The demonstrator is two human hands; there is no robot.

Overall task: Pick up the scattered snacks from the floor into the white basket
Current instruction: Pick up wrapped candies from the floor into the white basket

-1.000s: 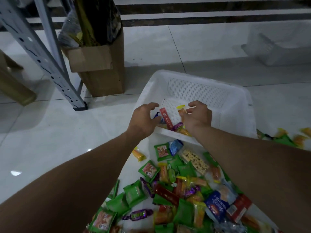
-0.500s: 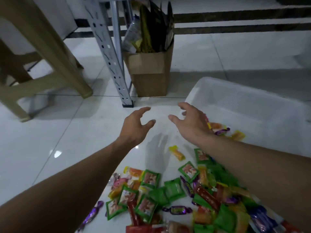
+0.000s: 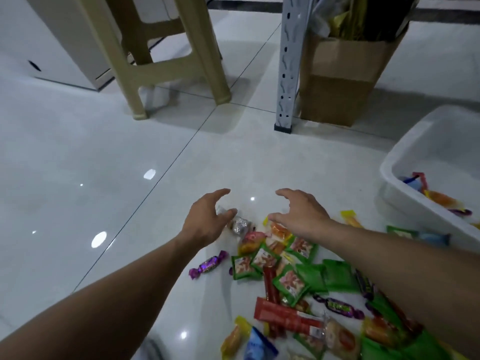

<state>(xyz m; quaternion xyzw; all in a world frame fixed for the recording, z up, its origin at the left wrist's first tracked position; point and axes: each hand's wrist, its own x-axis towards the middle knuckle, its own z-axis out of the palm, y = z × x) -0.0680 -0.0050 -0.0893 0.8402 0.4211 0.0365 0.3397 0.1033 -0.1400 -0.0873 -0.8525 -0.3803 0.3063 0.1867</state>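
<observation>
Low over the white floor [image 3: 104, 152], toward 6 o'clock in the view, both arms reach forward, forearms stretched out and palms down. The left hand [image 3: 206, 222] has its fingers spread and lightly curved, gripping nothing; its thumb tip lies against or just above a silver-wrapped candy [image 3: 241, 226], and motion blur leaves it unclear which. The right hand [image 3: 302, 216], at its 3 o'clock, is likewise spread wide and empty, held over the far edge of the scattered snacks [image 3: 291, 279], which fan out toward 5 o'clock, partly covered by the right forearm and cut off at the bottom edge. The white basket [image 3: 400, 198] sits at 3 o'clock, cropped by the frame, with a few wrapped snacks inside. A purple candy [image 3: 207, 265] lies apart at the left hand's 6 o'clock.
</observation>
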